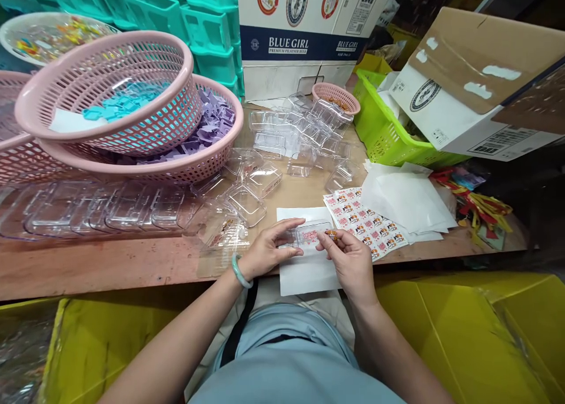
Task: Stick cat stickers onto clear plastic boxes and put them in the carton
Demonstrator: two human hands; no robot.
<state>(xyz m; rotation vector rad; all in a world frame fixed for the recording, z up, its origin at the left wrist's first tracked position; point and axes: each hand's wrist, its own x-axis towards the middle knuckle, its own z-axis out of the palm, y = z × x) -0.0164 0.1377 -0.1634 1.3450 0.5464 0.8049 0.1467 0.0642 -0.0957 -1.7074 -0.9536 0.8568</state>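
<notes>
Between the fingers and thumb of my left hand [273,245] is a clear plastic box [302,227] with red print showing on it. My right hand [351,260] pinches a small orange-brown sticker [331,234] at the box's right end; whether it touches the box I cannot tell. Both hands are above a white sheet of paper [304,277] at the table's front edge. Just right of it lies a sheet of stickers [353,213] with red print and cartoon animals, partly under blank white sheets [395,195].
Several clear boxes [304,124] lie across the table, with a row of clear plastic pieces [106,210] at left. Pink baskets [216,163] hold purple and blue pieces. A green basket [384,133] and cartons [300,39] stand behind. Yellow boxes [441,327] flank my lap.
</notes>
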